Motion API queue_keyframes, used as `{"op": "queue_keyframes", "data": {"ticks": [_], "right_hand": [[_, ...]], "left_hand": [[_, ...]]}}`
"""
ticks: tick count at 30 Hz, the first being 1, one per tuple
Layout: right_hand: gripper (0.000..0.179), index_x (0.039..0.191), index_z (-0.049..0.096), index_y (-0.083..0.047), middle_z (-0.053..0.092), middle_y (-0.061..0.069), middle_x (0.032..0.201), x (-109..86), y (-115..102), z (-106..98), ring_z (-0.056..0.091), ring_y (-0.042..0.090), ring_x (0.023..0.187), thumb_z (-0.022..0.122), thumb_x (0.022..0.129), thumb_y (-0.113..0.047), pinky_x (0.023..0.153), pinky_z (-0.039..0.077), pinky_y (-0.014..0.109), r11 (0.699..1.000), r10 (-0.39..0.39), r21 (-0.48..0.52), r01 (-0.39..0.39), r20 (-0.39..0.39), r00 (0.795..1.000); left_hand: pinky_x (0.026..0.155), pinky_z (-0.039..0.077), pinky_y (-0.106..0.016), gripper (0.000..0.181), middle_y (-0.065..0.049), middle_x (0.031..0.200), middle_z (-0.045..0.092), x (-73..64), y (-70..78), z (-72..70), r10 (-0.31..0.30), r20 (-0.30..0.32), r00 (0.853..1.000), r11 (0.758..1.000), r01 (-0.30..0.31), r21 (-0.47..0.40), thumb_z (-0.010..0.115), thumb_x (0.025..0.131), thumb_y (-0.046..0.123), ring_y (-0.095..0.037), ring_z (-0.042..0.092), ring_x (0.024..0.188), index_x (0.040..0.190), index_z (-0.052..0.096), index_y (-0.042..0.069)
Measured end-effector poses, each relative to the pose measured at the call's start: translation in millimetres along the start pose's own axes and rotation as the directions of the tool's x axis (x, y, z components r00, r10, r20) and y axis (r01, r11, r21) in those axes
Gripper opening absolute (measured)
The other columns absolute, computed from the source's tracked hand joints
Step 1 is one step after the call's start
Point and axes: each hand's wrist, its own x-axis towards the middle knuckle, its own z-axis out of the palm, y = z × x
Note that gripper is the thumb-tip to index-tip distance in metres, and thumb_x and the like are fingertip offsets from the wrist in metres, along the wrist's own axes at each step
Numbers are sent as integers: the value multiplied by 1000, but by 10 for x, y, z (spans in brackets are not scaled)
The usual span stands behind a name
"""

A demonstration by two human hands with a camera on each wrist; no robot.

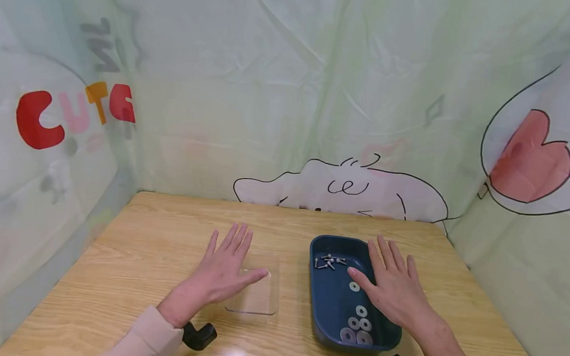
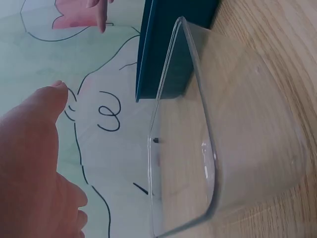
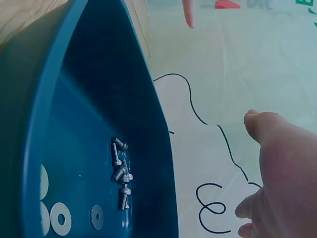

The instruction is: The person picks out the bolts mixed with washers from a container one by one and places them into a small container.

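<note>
Screws (image 3: 125, 191) and washers (image 1: 361, 325) are contained in a blue bin (image 1: 327, 304) below the wide-spread right hand (image 1: 397, 291); a clear box (image 1: 264, 298) is seen below and partly beside the left hand (image 1: 224, 274), likewise splayed.

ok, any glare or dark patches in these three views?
Head: bright glare on the table at the bottom edge; left wrist: a pale highlight showing through the clear container; right wrist: dark shading on the blue tray's inner wall, small glints near the screws.
</note>
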Motion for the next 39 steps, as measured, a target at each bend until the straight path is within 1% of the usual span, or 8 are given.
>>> {"op": "queue_keyframes", "data": {"ticks": [7,13,19,27,30,34,36,39], "right_hand": [[97,158,12,0,5,27,164,29,-7,7,1,47,151,41,95,-69,118,1,69,1000,0,17,-1,20,1000],[95,157,15,3,12,29,163,67,-35,-1,12,50,149,38,98,-67,118,12,68,999,5,34,-6,31,1000],[93,154,21,8,19,31,160,104,-101,-2,23,52,145,32,99,-67,115,23,67,999,-15,37,14,52,999],[86,150,33,9,31,32,155,150,-117,48,30,52,142,34,101,-62,112,29,68,997,-22,74,16,82,996],[75,145,41,9,40,33,150,176,-107,68,38,51,138,42,103,-53,110,34,67,996,-34,90,28,72,997],[48,133,56,8,56,30,135,222,-104,90,54,47,124,56,101,-28,102,47,60,992,-73,101,69,37,997],[39,127,60,8,61,28,127,252,-100,98,60,44,117,59,99,-20,96,52,57,989,-92,114,89,25,995],[32,123,63,7,66,25,120,301,-91,100,65,38,108,59,97,-13,89,57,51,985,-102,142,98,19,995]], "left_hand": [[124,-6,-55,99,-6,168,2,69,80,62,19,-2,1000,1000,-19,-4,28,91,80,-24,-2,156,160,12,9],[125,-5,-54,100,-4,168,2,113,189,107,55,11,998,998,-54,-36,30,91,80,-21,-2,156,160,11,11],[125,-2,-54,101,-5,168,3,144,281,140,84,25,996,996,-83,-38,29,90,81,-22,0,156,160,11,10],[126,4,-54,101,-4,168,4,209,384,186,121,37,992,991,-118,-67,32,90,80,-22,3,156,160,13,10],[126,6,-53,101,-2,168,3,238,448,202,137,56,989,988,-133,-74,33,89,81,-21,4,156,160,13,11],[126,6,-51,102,-1,169,3,263,544,227,165,81,983,985,-159,-73,33,89,82,-20,4,156,160,12,11],[127,6,-50,103,-2,169,4,271,581,243,180,88,980,982,-174,-74,32,88,82,-20,5,156,160,12,11],[127,7,-50,103,-1,168,5,278,633,265,196,101,975,979,-188,-82,33,88,82,-19,5,156,160,10,12]]}}
